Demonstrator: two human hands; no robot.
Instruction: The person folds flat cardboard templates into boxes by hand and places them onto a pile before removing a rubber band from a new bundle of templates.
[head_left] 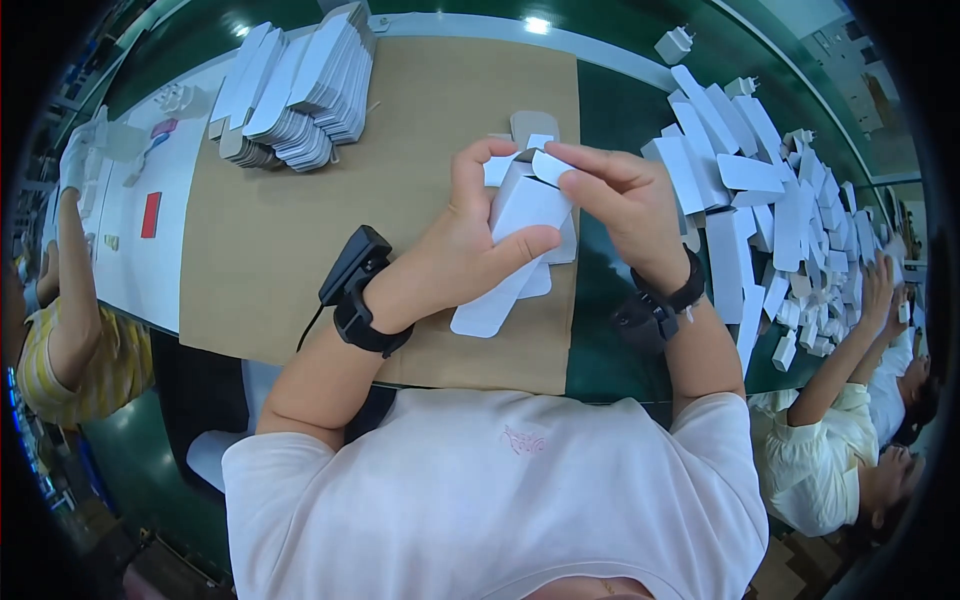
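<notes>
While clamped between them, white carton [525,205] in left hand [470,245] and right hand [625,195].

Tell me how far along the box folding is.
Done: a heap of folded white boxes lies on the green table to the right. In hand: the left hand and right hand grip one half-formed white box, flaps open. Left: a stack of flat blanks on the brown sheet.

White short-sleeved shirt [500,490], black strapped device [362,290] on each wrist.
</notes>
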